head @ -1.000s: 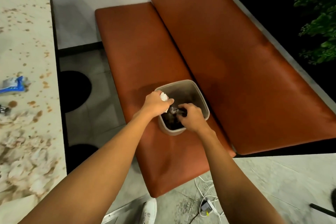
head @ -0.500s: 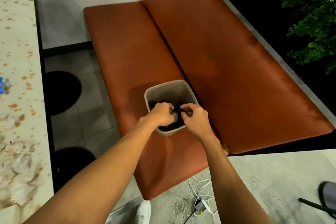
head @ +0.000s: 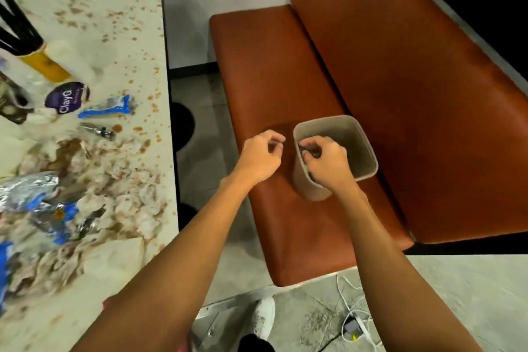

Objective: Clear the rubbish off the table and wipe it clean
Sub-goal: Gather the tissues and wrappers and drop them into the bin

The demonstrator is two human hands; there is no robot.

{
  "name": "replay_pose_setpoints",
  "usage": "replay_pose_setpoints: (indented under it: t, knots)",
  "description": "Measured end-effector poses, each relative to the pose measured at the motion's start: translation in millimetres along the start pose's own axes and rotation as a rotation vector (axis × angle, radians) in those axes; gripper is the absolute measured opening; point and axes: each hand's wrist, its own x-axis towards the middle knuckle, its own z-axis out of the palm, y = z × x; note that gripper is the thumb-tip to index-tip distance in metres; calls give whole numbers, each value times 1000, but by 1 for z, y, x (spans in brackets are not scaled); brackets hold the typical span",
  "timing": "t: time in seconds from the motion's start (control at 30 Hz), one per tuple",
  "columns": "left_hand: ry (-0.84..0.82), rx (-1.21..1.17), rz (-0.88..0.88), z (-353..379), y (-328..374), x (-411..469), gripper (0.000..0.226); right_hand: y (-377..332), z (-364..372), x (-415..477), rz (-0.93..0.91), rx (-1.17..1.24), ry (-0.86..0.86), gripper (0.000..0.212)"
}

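Beige bin (head: pixel 354 140) upright on the orange seat (head: pixel 265 66), with dark contents inside. Right grip (head: pixel 325 158) curled over the near rim, fingertips at the contents; whether it pinches them cannot be told. Left grip (head: pixel 261 156) curled, empty, just beside the bin. Crumpled tissues (head: pixel 114 186) and foil wrappers (head: pixel 31 188) litter the stained desk (head: pixel 128 23).

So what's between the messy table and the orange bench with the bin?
Head view: a strip of grey tiled floor with dark round patches; the person's left forearm reaches across above it.
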Motion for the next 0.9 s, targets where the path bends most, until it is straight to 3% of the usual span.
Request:
replay_pose_setpoints:
  t: [0.53,0.77,0.9]
  knots:
    - [313,-61,-113,-158,-106,-153,19,-156,119,-101,-197,58,-193,22]
    - [331,-67,-156,-206,-161,-214,19,-205,178,-164,-253,5,-303,27]
    - [333,-97,-156,-226,-187,-244,19,-220,213,-193,-237,-28,-362,43]
